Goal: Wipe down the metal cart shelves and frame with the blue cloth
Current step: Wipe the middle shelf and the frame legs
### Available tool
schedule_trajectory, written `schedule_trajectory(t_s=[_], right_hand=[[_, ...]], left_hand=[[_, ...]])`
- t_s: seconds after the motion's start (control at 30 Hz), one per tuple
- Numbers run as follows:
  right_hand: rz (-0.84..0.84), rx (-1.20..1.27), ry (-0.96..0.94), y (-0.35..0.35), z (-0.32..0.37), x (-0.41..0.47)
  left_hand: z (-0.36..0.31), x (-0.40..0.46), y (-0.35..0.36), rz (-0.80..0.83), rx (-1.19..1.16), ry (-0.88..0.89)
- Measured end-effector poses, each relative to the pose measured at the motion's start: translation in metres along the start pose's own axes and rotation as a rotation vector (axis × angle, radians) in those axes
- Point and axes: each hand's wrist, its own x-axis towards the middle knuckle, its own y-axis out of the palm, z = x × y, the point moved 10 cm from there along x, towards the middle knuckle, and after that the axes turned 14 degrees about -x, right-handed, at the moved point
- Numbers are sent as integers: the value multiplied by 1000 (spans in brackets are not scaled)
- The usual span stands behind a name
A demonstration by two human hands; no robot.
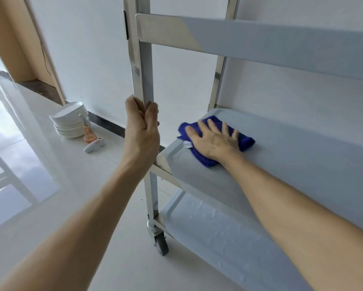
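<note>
A steel cart with three shelves fills the right half of the head view. My left hand (141,127) grips the cart's near upright post (144,66) just above the middle shelf. On the left end of the middle shelf (302,156) lies the folded blue cloth (246,141). My right hand (214,137) presses flat on the cloth with fingers spread and straight. The top shelf (281,47) is above my hands. The bottom shelf (218,232) sits low, near a caster wheel (161,244).
A stack of white plates (69,120) stands on the glossy tile floor by the wall at left. An orange spray bottle (90,133) and a white trigger head (93,145) lie beside it. A white wall runs behind the cart; a wooden doorway (19,49) is far left.
</note>
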Motion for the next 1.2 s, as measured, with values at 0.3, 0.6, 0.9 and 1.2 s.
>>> schedule_trajectory(t_s=[0.3,0.6,0.9,1.2], right_hand=[[-64,-47,-804,0,50,-109],[-20,-129,-230,-1,-39,4],[-65,-79,-597,4,54,-82],[-105,-74,-413,-8,-115,-94]], left_hand=[[-6,5,0,66,93,78],[-7,6,6,118,134,95],[-4,4,1,46,209,108],[-3,6,4,60,242,130]])
